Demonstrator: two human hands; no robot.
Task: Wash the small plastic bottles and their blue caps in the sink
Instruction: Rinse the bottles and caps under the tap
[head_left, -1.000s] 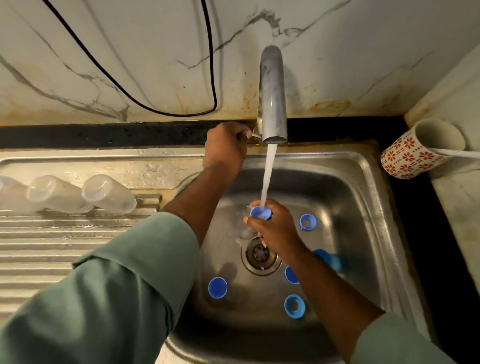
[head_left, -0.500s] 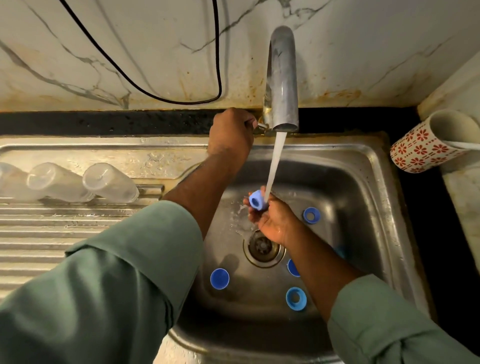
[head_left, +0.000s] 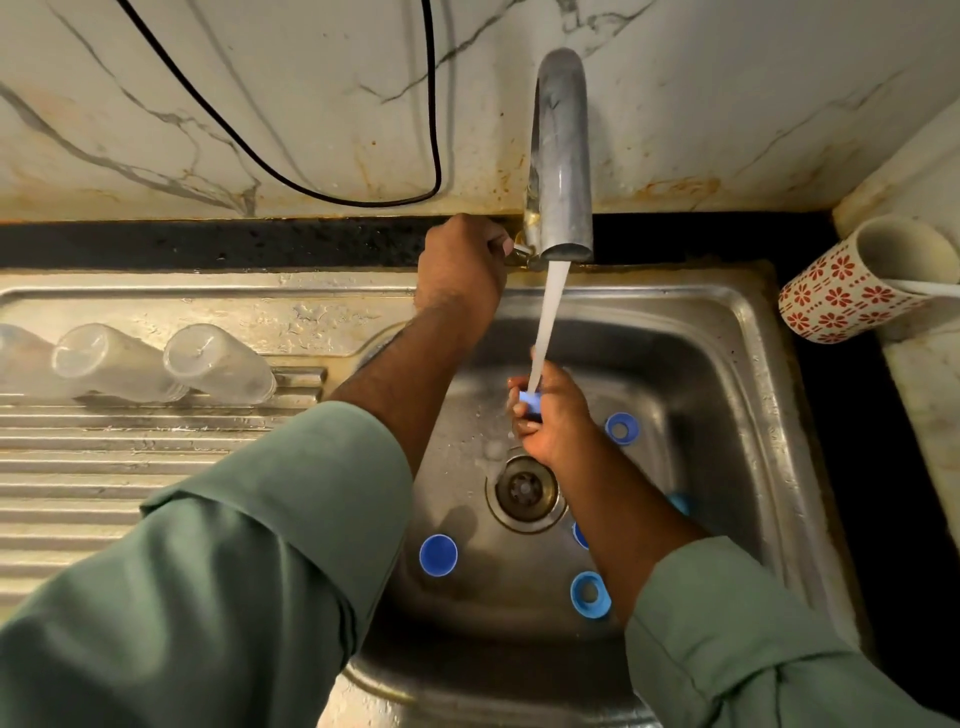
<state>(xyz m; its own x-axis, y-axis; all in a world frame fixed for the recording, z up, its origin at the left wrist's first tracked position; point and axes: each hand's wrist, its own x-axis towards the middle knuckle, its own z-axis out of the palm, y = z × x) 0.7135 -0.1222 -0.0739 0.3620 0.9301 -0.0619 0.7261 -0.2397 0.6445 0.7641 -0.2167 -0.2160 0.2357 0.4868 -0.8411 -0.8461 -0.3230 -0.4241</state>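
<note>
Turning blue cap (head_left: 531, 402) sideways, water still running

**Colours and patterns at the sink**

Caps (head_left: 438, 555) on the basin floor, centre and lower right: bright blue. Bottles (head_left: 218, 364) at left: clear, cloudy. Sink (head_left: 748, 395): dull silver steel, ribbed drainboard at left. Wall (head_left: 260, 104): white marble, grey veins, rust-orange stains along its base. Cable (head_left: 434, 130), upper left: black. Mug (head_left: 847, 291), right edge: white, red flower print. Sleeves (head_left: 234, 571): muted grey-green. Counter (head_left: 208, 244) strip: black, speckled.
</note>
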